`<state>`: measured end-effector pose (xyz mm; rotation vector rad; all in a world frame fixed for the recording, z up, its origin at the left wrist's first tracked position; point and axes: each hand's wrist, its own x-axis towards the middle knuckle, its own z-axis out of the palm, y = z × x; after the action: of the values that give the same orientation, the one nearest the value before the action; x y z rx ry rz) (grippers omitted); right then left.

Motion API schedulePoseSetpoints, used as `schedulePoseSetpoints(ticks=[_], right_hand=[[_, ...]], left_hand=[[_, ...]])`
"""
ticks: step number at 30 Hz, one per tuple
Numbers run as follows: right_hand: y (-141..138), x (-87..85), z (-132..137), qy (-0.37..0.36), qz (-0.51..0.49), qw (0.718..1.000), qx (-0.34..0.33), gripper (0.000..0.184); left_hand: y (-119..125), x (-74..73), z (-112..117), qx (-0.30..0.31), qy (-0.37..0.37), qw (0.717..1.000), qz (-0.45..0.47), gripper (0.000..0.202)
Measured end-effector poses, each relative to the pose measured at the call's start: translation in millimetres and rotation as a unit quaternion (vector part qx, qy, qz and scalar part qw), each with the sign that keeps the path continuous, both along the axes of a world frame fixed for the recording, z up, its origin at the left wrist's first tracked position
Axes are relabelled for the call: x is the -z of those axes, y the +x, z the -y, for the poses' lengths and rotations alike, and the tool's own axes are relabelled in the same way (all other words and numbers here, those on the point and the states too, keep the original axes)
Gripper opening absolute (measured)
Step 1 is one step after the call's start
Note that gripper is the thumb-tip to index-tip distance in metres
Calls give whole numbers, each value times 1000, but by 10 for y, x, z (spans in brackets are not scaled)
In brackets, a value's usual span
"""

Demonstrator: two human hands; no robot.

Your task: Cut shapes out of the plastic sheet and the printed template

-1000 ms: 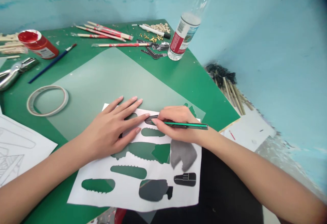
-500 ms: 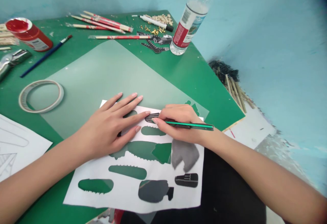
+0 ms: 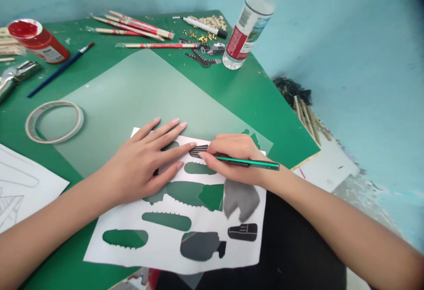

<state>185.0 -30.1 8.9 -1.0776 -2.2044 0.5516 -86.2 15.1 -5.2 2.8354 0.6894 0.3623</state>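
The white sheet (image 3: 159, 248) is laid at the near side of the table (image 3: 255, 91), its upper part over a clear film (image 3: 132, 91), its lower right over the table's edge. On it the left hand (image 3: 149, 160) is rested palm down, fingers extended and spread, nothing gripped, the index fingertip placed at the end of a black striped shape (image 3: 198, 150). By the right hand (image 3: 235, 146), fingers curled in, a green tool (image 3: 251, 163) is pinched; its handle is pointed rightward and its tip cannot be made out. The sheet is pierced by rounded cut-outs (image 3: 167, 221), some toothed along one side. Farther out, a tape roll (image 3: 32, 129) is seen leftward, a bottle (image 3: 238, 43) near the far corner.
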Motion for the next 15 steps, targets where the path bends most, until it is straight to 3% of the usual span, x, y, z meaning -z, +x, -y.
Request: schedulePoseSetpoints(ticks=[15], right_hand=[[20,13,1,17,-12,1000,-17,30]], left_hand=[[1,-16,5,3,0,1000,0,47]])
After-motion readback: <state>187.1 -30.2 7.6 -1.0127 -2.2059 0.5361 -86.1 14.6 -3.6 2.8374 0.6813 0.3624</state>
